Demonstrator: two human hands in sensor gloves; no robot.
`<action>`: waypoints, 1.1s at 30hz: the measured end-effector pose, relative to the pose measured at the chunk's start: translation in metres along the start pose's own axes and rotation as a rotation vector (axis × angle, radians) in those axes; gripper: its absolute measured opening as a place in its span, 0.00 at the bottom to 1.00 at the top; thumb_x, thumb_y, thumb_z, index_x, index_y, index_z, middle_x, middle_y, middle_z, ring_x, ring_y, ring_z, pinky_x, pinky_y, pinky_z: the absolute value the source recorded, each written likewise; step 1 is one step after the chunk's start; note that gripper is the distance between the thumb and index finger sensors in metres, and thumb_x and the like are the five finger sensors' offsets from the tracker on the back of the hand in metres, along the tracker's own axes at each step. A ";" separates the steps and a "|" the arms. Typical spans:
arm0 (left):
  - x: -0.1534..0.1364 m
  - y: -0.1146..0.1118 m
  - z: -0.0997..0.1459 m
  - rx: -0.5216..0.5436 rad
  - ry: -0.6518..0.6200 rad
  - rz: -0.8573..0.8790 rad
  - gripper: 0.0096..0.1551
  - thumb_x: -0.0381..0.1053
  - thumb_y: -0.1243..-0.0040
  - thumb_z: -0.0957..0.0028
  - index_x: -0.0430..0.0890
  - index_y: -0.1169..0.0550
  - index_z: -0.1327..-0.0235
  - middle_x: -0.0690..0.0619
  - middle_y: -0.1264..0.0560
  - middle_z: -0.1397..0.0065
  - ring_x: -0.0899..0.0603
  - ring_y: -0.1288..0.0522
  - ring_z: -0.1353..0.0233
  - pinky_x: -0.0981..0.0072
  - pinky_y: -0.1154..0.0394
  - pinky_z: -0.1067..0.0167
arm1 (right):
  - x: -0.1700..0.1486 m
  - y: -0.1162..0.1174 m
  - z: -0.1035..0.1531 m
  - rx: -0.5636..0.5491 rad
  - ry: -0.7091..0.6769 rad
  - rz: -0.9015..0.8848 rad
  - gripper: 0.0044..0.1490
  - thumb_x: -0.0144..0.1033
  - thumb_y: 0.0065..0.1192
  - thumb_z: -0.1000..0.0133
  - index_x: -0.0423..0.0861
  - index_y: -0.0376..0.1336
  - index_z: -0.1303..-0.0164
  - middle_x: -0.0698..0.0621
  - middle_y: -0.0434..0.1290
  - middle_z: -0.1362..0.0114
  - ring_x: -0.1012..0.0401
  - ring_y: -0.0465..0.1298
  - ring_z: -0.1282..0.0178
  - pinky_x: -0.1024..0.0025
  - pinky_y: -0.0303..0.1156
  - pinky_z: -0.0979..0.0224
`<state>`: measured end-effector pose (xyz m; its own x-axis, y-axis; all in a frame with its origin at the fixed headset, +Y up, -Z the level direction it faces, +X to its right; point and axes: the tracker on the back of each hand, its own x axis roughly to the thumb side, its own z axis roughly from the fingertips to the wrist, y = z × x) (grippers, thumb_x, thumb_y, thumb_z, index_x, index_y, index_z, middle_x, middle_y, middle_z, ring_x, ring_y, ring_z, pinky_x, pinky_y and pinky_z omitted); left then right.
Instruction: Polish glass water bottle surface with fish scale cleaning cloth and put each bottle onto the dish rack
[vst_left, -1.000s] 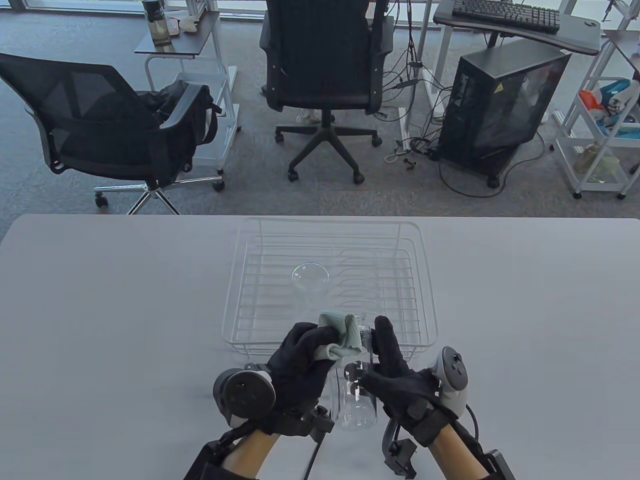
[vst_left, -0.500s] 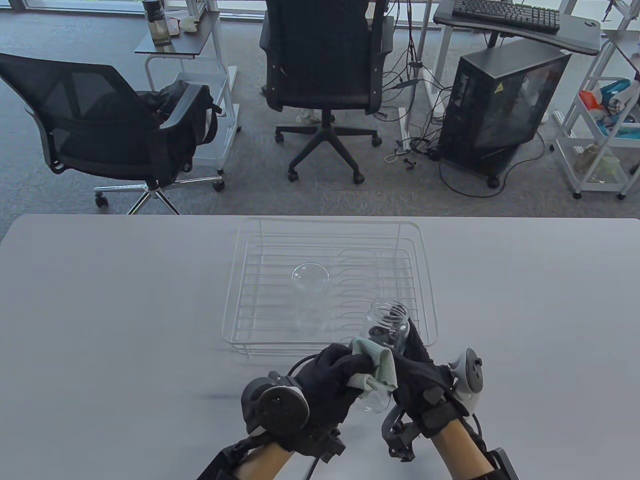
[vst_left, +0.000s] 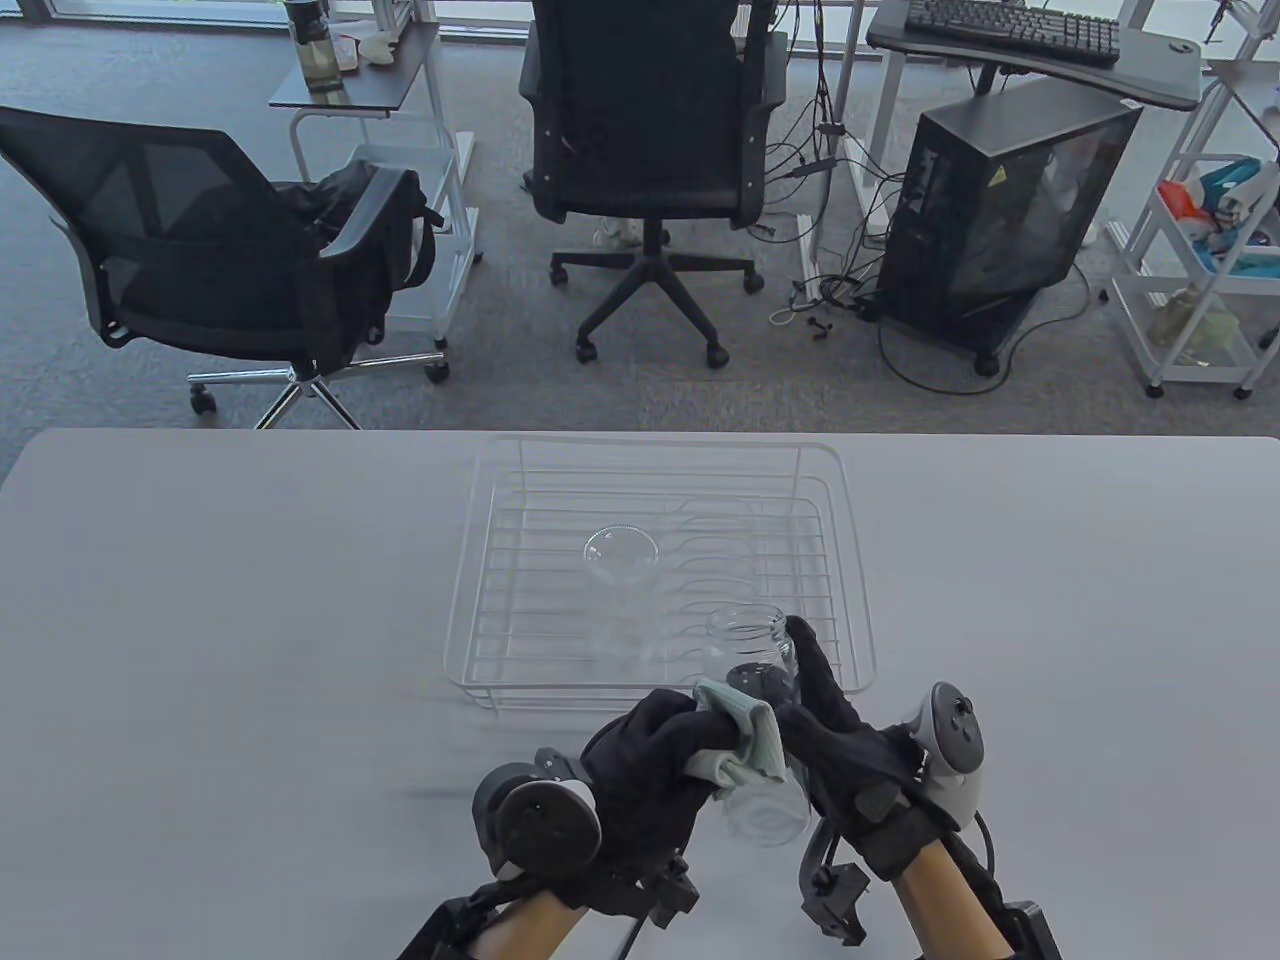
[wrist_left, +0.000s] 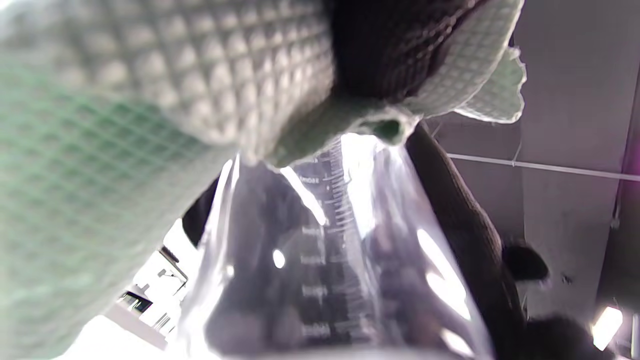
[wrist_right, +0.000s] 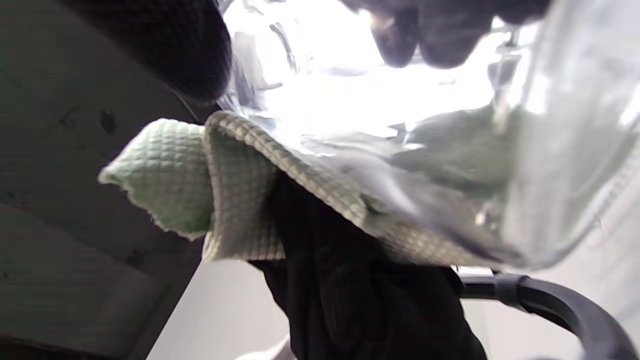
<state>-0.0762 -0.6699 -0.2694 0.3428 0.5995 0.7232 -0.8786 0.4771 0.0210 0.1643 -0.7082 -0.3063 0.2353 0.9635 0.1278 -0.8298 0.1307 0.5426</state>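
A clear glass bottle (vst_left: 758, 720) with printed measure marks is tilted, mouth toward the white wire dish rack (vst_left: 660, 570). A pale green fish scale cloth (vst_left: 745, 742) touches its side. A second clear bottle (vst_left: 621, 590) stands in the rack.

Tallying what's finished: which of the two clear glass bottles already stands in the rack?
The clear glass bottle standing alone in the white wire dish rack. The other clear glass bottle is held tilted, the green cloth against it.

Glossy clear glass bottle (vst_left: 752, 700) in my knit-fabric gloves, waffle-textured pale green cloth (vst_left: 745, 742) pressed to it, white wire rack (vst_left: 660, 570) on the matt table (vst_left: 250, 620).
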 end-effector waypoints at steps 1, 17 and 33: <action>0.000 0.003 -0.001 0.017 0.004 0.009 0.22 0.51 0.35 0.42 0.61 0.28 0.36 0.47 0.26 0.38 0.42 0.21 0.45 0.46 0.22 0.43 | 0.000 0.001 0.000 0.024 0.004 0.004 0.55 0.60 0.58 0.37 0.56 0.29 0.16 0.37 0.48 0.15 0.36 0.57 0.26 0.37 0.56 0.34; -0.008 0.019 -0.006 0.093 0.057 0.055 0.22 0.50 0.37 0.40 0.60 0.29 0.34 0.46 0.27 0.35 0.40 0.21 0.44 0.45 0.23 0.42 | -0.001 0.018 -0.002 -0.026 -0.064 0.105 0.57 0.57 0.64 0.39 0.62 0.30 0.18 0.38 0.41 0.18 0.34 0.65 0.30 0.35 0.68 0.38; 0.005 -0.024 0.005 -0.095 -0.021 -0.008 0.22 0.51 0.37 0.41 0.60 0.29 0.34 0.46 0.26 0.36 0.41 0.20 0.44 0.46 0.22 0.42 | 0.013 -0.005 0.008 -0.294 -0.159 0.035 0.61 0.61 0.56 0.38 0.40 0.29 0.19 0.35 0.43 0.17 0.34 0.61 0.28 0.35 0.63 0.35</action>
<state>-0.0552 -0.6812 -0.2631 0.3420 0.5825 0.7374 -0.8399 0.5414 -0.0381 0.1756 -0.6983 -0.3004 0.2611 0.9230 0.2827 -0.9438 0.1826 0.2756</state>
